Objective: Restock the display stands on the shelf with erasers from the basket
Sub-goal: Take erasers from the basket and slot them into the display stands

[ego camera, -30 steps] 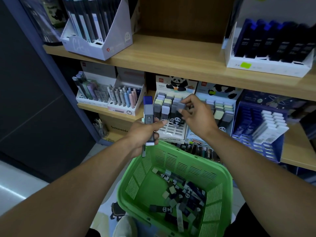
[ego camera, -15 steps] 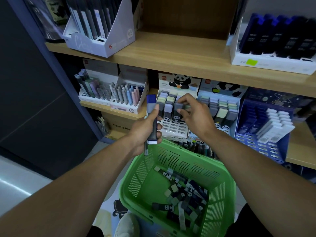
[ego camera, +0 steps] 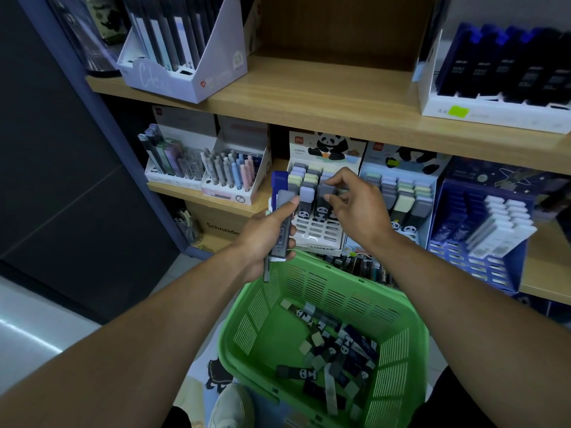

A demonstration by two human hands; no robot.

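The panda display stand sat on the lower wooden shelf, hemmed in close: a pen display just to its left, a second panda stand touching its right side, and the upper shelf board low overhead. The front rows of its slotted tray lay bare, the only open room in it. The green basket hung below the shelf edge, between the two forearms, with loose erasers heaped toward its right wall.

The right hand reached in over the stand's middle rows, thumb and forefinger pinching a grey eraser that stood among the upright ones, the remaining fingers curled loosely above. The left hand was held just left of the stand's front corner, fingers wrapped round a small upright bundle of erasers, the thumb pressed along the front one, a blue-tipped one rising behind.
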